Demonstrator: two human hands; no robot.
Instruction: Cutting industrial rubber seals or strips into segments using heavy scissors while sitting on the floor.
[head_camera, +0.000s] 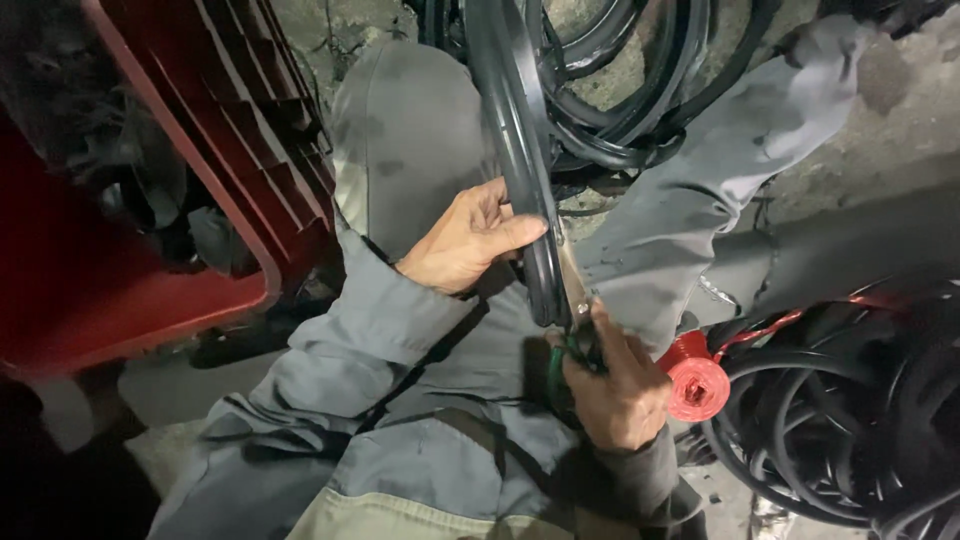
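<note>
The black rubber strip, which looks flexible yet springy and best held near the cut, hangs over the person's lap, pinched between thumb and fingers of the left hand while the right hand closes around green-handled scissors, a red twine roll beside.
</note>
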